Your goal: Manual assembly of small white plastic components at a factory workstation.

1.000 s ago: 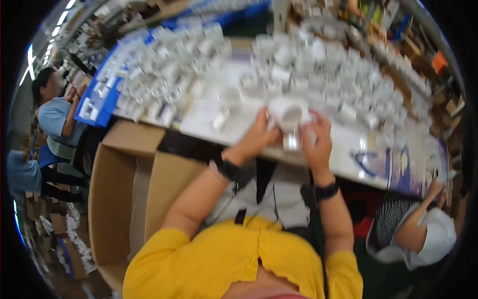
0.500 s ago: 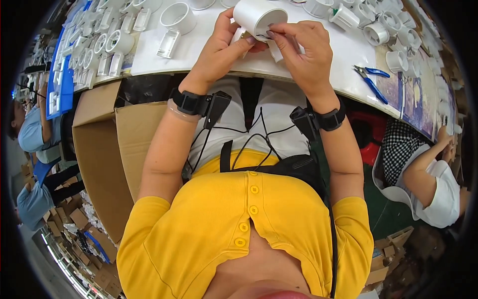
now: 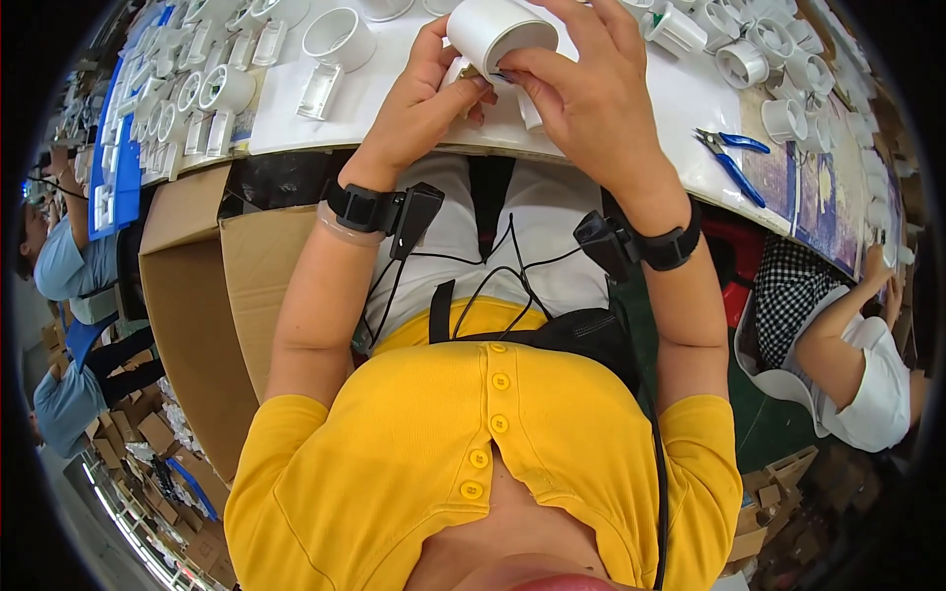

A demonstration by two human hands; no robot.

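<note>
Since the earlier frame, taken half a second ago, the right hand (image 3: pixel 599 103) has shifted forward and its outer fingers have lifted; the scene sits slightly further left. Head view: the white cylindrical housing (image 3: pixel 485 35) is raised above the near edge of the white table (image 3: pixel 685 123), its open end turned toward me and to the right. My left hand (image 3: pixel 412 110) grips it from the left, thumb below, by the bracket. My right thumb and index finger meet at the lower rim of the opening; I cannot tell what, if anything, they pinch. A second ring-shaped housing (image 3: pixel 339 37) stands to the left, ahead of its rectangular base. Blue-handled cutters (image 3: pixel 737 177) lie to the right, jaws apart. A cardboard box (image 3: pixel 192 325) stands below the table at my left.
</note>
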